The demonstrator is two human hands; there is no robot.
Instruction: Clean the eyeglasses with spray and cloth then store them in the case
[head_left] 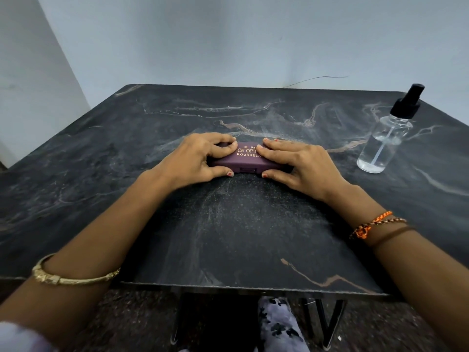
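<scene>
A purple eyeglass case [247, 158] lies closed and flat on the dark marbled table [228, 237], about midway between the left and right edges and nearer the far edge than the near one. Gold lettering runs across its lid, partly covered by fingers, and a small clasp shows on the side facing the person.

The left hand [200, 158] grips the case's left end: its fingers curl over the top of the lid and the thumb presses against the near side, so the hand is clamped on the case. The right hand [299, 161] does the same at the right end, with fingers laid over the lid and the thumb against the near side by the clasp. The fingernails carry red polish.

A gold bangle [73, 275] circles the left forearm near the table's near edge. Orange and brown thread bands [375, 224] wrap the right wrist.

Toward the far right corner of the table, well apart from the case, a clear spray bottle [383, 141] with a black pump top stands upright, partly filled with clear liquid.
</scene>
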